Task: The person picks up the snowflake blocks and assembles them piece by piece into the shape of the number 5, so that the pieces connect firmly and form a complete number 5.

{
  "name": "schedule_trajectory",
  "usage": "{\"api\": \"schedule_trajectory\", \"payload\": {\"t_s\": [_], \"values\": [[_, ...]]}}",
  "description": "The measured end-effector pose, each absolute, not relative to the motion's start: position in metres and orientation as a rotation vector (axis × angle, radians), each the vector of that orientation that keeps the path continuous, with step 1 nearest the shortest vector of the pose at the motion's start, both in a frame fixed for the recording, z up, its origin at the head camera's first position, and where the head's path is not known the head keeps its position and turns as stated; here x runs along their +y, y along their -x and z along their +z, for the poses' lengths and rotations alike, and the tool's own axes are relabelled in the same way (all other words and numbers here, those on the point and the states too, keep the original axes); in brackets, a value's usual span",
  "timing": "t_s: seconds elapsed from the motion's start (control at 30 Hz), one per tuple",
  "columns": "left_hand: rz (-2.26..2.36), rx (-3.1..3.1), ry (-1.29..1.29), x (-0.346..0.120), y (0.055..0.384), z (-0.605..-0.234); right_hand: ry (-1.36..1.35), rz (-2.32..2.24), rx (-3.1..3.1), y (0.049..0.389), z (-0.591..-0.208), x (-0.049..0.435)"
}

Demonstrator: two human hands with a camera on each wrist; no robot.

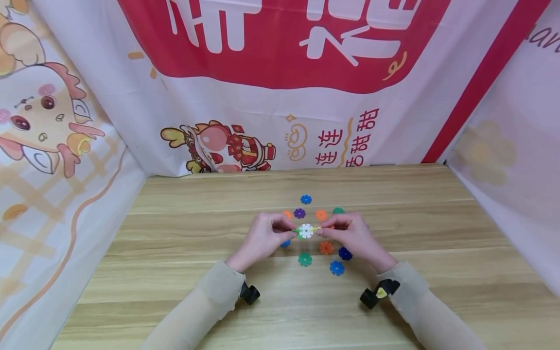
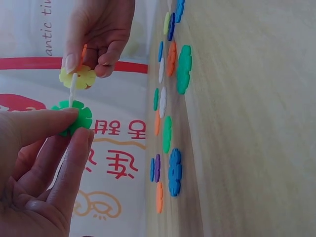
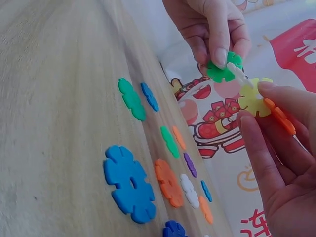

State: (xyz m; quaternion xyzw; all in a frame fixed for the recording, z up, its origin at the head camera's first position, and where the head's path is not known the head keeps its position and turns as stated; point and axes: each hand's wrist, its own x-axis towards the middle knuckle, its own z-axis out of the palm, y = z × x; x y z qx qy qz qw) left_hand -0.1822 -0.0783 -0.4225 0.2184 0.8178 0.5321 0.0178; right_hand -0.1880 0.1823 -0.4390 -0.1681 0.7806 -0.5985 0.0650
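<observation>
Above the table, both hands hold a small chain of notched plastic snowflake discs. My left hand [image 1: 264,236] pinches a green disc [image 2: 83,117] between thumb and fingers. The yellow disc [image 3: 253,101] is pinched by my right hand [image 1: 353,236]. Between them, a white disc [image 1: 306,231] faces the head camera, edge-on in the left wrist view; it meets the green disc on one side and the yellow on the other. An orange disc [image 3: 280,117] joins the yellow one by the right fingers. How deeply the slots engage cannot be seen.
Loose discs lie on the wooden table [image 1: 280,311] beneath and around the hands, among them a blue disc [image 1: 337,268], a green disc [image 1: 305,259], an orange disc [image 1: 325,248] and a purple disc [image 1: 299,213]. A printed cloth [image 1: 280,112] hangs behind the table.
</observation>
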Motion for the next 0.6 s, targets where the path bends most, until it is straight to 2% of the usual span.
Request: {"api": "schedule_trajectory", "payload": {"t_s": [0.6], "values": [[1.621, 2.593, -0.647, -0.0774, 0.1856, -0.418, 0.564, -1.725, 2.392, 0.1893, -0.438, 0.1821]]}}
